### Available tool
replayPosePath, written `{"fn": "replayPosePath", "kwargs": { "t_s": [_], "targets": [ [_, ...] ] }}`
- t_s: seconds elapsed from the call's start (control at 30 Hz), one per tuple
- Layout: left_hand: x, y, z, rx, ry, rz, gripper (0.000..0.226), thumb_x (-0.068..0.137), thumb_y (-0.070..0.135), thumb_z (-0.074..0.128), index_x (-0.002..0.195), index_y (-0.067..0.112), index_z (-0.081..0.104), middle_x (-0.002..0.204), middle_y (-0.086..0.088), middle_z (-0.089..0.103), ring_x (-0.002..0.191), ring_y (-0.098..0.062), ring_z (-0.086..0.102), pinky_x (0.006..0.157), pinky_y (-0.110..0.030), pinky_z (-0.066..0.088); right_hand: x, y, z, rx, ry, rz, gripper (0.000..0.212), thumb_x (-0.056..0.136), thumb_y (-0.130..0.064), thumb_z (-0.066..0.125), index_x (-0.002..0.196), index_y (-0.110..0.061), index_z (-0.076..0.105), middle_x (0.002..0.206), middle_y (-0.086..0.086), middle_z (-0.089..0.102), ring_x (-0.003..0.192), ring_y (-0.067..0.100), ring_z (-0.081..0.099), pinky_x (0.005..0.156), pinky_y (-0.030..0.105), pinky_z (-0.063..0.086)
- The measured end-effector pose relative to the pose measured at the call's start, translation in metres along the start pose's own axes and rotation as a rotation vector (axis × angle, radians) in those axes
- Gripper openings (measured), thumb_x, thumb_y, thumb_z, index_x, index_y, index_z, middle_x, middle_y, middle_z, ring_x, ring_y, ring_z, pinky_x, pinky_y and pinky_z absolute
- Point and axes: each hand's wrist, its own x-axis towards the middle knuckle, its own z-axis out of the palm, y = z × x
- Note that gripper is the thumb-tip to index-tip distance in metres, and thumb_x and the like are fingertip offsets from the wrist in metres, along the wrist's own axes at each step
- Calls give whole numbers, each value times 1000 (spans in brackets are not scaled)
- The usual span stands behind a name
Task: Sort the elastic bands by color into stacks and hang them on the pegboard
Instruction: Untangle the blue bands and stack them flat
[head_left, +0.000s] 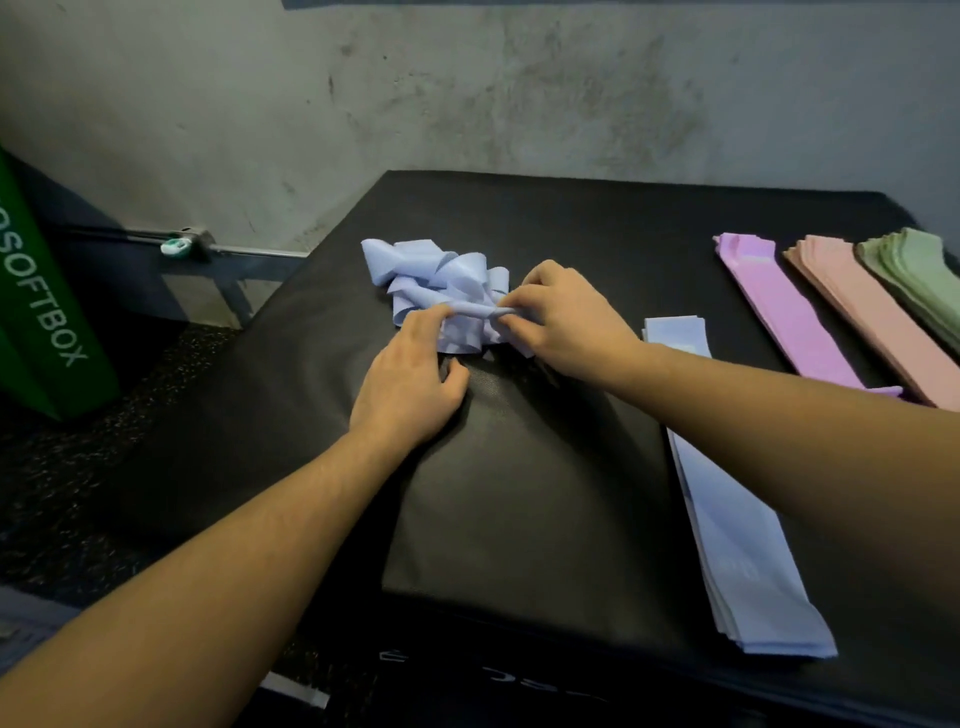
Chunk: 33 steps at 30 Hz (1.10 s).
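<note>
Head view: on the black pad (519, 467), the left hand (410, 384) and right hand (561, 322) each pinch an end of one twisted blue band (480, 312) atop the blue tangle (431, 280) at the pad's centre-back. Right of the tangle lie the flat blue stack (737, 519), then the purple (779, 312), pink (872, 322) and green (919, 270) stacks near the pad's right edge. Sorting looks nearly done, with only blue left; next, the band likely needs pulling free, flattening and laying on the blue stack, and no pegboard is visible.

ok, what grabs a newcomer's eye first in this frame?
Both hands, left hand and right hand, pinch one band from the tangled blue bands at mat centre. To the right lie flat stacks: blue stack, then purple stack, pink stack, green stack.
</note>
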Motion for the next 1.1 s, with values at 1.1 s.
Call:
{"fn": "replayPosePath", "kwargs": {
  "t_s": [1.1],
  "targets": [
    [-5,4,-1,135,-59,296,37,89,47,52,105,16,65,124,0,58,90,-27,62,74,-33,45,-71,-25,-123,1089,111,303,46,99,-29,62,118,12,58,117,27,69,109,38,70,103,47,54]
  ]
}}
